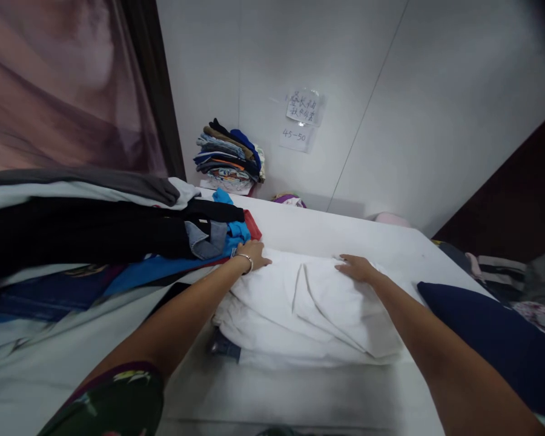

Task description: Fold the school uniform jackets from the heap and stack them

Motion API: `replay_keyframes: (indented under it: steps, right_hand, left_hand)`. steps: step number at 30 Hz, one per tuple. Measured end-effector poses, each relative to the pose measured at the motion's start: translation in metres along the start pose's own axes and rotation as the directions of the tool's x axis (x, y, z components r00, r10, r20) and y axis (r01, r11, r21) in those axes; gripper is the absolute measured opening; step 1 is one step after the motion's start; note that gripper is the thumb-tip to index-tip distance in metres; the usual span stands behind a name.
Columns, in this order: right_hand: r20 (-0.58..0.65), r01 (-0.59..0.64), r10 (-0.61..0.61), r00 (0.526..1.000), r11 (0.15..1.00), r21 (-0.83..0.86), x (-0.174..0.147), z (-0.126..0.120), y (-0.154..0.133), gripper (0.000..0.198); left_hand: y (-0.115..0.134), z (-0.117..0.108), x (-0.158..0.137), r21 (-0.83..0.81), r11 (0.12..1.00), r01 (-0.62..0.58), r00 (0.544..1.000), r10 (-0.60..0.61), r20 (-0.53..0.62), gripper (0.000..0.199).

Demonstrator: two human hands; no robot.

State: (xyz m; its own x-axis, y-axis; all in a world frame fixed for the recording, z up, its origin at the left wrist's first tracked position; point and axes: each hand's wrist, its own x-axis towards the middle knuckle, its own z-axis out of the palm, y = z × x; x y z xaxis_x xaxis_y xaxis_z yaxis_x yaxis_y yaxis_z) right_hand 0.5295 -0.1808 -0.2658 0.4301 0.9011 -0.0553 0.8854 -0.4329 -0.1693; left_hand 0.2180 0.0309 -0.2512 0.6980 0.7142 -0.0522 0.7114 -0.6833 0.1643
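Observation:
A white garment (272, 303) lies folded in front of me, with a loose flap and creases across its middle. My left hand (253, 254), a bracelet at its wrist, is closed at the garment's far left corner, thumb pointing right. At the far right edge, my right hand (358, 267) has its fingertips closed on the white cloth. Parts of the fingers' undersides are hidden. Beneath the garment's near left side a dark blue piece of clothing (226, 346) pokes out.
Loose clothes, including a black garment (95, 227), heap up along the left. A folded stack of clothes (229, 154) stands at the far edge of the white table (322, 227). Dark blue cloth (490, 339) lies right. Handwritten paper notes (302, 109) hang on the wall.

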Motion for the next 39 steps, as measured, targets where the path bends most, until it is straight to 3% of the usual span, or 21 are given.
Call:
replay_keyframes:
  steps: [8,13,18,21,24,27,30,32,39]
  right_hand:
    - [0.028,0.032,-0.032,0.999,0.999,0.004,0.002,0.002,0.016,0.059]
    - [-0.037,0.039,-0.042,0.998,0.997,-0.064,0.0,0.002,0.019,0.053]
    - [-0.074,0.038,-0.053,0.996,0.98,-0.193,0.0,0.004,0.016,0.041]
    - [-0.085,0.024,-0.041,0.996,0.981,-0.194,0.0,0.011,0.016,0.041]
    - [-0.173,0.049,-0.075,0.982,0.988,-0.149,0.0,0.015,0.014,0.045]
    - [-0.232,0.162,-0.165,0.959,0.986,-0.033,-0.003,0.015,0.01,0.045]
    - [-0.161,0.238,-0.224,0.961,0.969,0.073,-0.009,0.017,0.006,0.044]
    - [-0.13,0.244,-0.231,0.964,0.966,0.089,-0.013,0.022,0.004,0.043]
    - [-0.213,0.309,-0.293,0.932,0.95,0.042,-0.017,0.034,0.002,0.037]
  left_hand:
    - [-0.001,0.003,-0.016,0.026,0.992,-0.123,0.976,0.126,-0.179,0.038]
    - [-0.003,0.007,-0.021,0.062,0.979,-0.192,0.958,0.201,-0.204,0.025]
    - [-0.007,0.006,-0.018,0.005,0.99,-0.144,0.982,0.144,-0.121,0.039]
    - [-0.009,0.003,-0.021,0.028,0.99,-0.135,0.971,0.138,-0.196,0.053]
    - [-0.008,0.001,-0.028,0.073,0.978,-0.198,0.945,0.21,-0.251,0.039]
    - [-0.006,0.001,-0.032,0.066,0.976,-0.209,0.954,0.218,-0.203,0.031]
    - [-0.007,0.002,-0.028,0.006,0.993,-0.116,0.988,0.117,-0.098,0.03]
    - [-0.01,0.003,-0.021,-0.029,0.998,-0.064,0.997,0.062,-0.047,0.03]
    - [-0.02,0.007,-0.006,-0.071,0.996,0.06,0.997,-0.057,0.051,0.028]
